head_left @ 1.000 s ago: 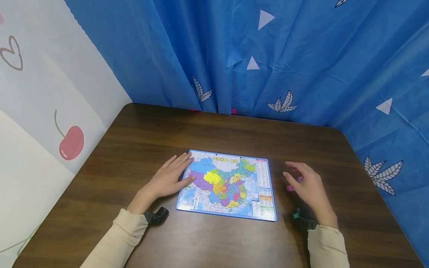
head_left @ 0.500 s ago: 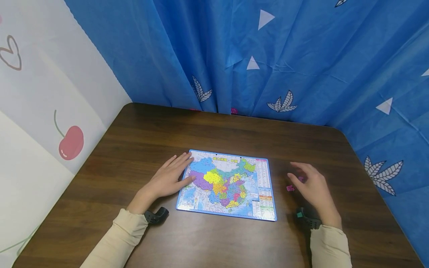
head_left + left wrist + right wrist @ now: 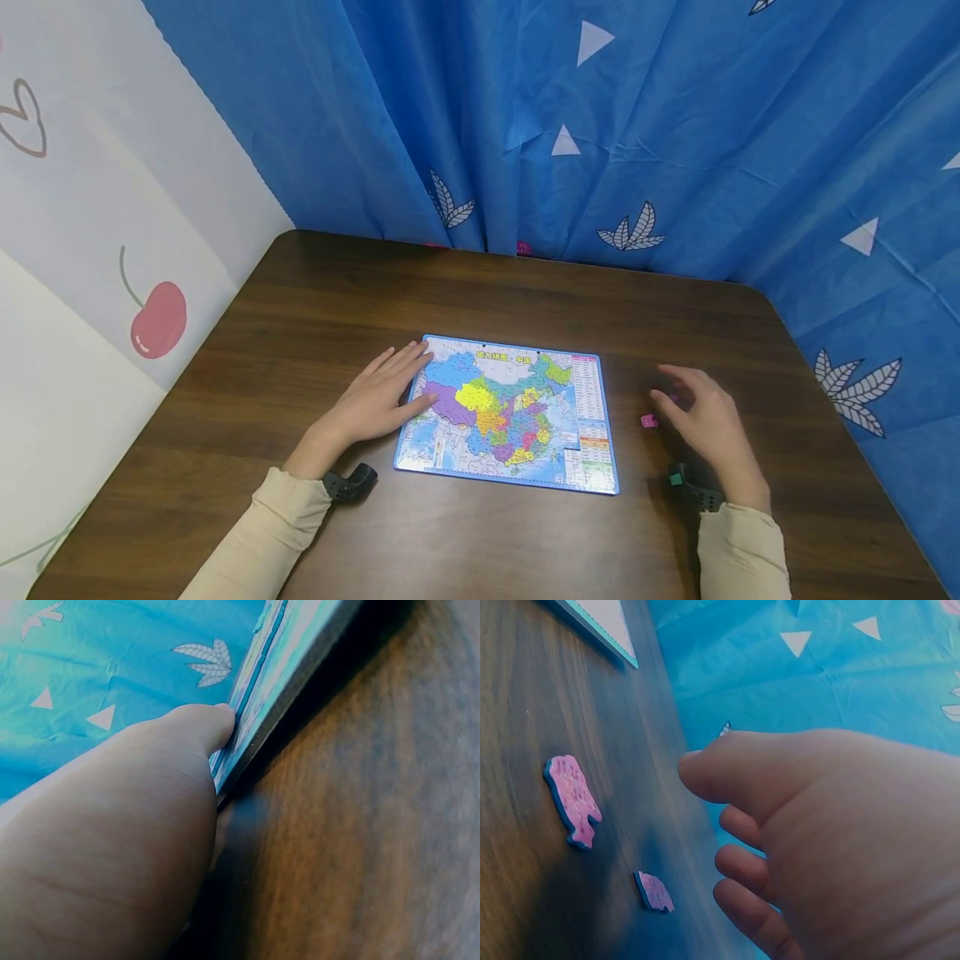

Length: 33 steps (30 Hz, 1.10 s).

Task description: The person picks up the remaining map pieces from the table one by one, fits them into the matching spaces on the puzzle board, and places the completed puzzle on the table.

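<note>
A blue-edged map puzzle board (image 3: pixel 487 477) with coloured regions lies flat on the table. My left hand (image 3: pixel 371 404) rests on its left edge, fingers straight and thumb spread over the purple region. In the left wrist view the thumb (image 3: pixel 214 724) touches the board's face beside its thick edge. My right hand (image 3: pixel 705 417) hovers right of the board, fingers loosely bent, with nothing in its grasp. Two pink puzzle pieces lie on the wood below it: a longer one (image 3: pixel 574 799) and a smaller one (image 3: pixel 654 892). From the head, one pink piece (image 3: pixel 648 422) shows fully; the fingers mostly cover the other.
The dark wooden table (image 3: pixel 480 550) has rounded far corners. A blue curtain (image 3: pixel 637 108) hangs right behind it, and a white printed sheet (image 3: pixel 90 208) runs along the left side. Each wrist wears a dark strap; the left strap (image 3: pixel 351 483) sits just above the table.
My right hand has drifted to the right, away from the board, and now uncovers more of the nearer pink piece. My left hand and the board stay as they were.
</note>
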Tool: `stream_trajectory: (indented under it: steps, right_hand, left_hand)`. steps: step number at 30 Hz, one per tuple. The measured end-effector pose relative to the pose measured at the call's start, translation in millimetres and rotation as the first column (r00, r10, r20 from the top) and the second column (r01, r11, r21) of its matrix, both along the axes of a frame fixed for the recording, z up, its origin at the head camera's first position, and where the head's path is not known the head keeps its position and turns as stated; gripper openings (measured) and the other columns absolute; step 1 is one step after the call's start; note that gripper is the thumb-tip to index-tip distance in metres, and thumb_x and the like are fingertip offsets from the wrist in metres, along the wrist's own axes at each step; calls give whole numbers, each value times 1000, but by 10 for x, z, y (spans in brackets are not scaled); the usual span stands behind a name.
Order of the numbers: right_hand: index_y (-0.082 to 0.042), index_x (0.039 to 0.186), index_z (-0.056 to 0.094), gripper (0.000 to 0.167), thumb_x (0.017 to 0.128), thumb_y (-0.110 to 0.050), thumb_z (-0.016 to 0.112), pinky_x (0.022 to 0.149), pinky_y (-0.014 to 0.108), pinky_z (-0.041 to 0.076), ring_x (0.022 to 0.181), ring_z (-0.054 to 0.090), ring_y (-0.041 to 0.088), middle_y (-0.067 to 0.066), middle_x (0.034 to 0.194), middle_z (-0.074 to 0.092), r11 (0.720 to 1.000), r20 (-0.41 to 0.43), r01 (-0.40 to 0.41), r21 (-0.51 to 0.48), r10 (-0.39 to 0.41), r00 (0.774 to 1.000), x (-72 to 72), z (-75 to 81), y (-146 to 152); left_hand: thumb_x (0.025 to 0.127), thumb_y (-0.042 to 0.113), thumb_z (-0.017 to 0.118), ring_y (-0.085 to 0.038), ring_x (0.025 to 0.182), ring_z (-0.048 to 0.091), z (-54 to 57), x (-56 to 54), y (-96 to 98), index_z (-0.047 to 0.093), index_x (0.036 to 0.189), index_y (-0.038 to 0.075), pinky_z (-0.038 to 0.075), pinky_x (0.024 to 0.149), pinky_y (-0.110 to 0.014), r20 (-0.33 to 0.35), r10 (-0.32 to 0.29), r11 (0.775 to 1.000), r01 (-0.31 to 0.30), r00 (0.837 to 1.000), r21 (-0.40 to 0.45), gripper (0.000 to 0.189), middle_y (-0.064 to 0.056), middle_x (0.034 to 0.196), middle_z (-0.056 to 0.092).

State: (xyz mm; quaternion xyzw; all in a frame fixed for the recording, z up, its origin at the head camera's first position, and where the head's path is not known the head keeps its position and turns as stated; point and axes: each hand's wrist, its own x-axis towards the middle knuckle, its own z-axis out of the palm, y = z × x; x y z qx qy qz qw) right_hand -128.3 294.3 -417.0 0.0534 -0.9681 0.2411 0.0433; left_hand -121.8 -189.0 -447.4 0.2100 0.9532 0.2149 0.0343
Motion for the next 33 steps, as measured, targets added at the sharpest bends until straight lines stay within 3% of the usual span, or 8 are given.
stream_trajectory:
  steps: [19, 33]
  right_hand:
    - [4, 138, 57, 47, 96, -12, 71, 89, 67, 53, 111, 62, 52, 35, 134, 56, 999, 25, -6, 47, 5, 1000, 13, -4, 111]
    - [4, 137, 58, 47, 98, -20, 68, 93, 68, 50, 114, 60, 53, 36, 133, 58, 998, 139, 11, 65, -20, 990, 20, 0, 152]
  left_hand:
    - [101, 59, 52, -24, 160, 17, -13, -13, 3, 36, 161, 13, 10, 131, -48, 14, 3, 1000, -3, 1000, -14, 78, -4, 171, 24]
    - [100, 59, 54, -26, 159, 20, -5, 5, 7, 39, 160, 12, 12, 130, -49, -13, 0, 1000, 0, 1000, 2, 78, -6, 170, 27]
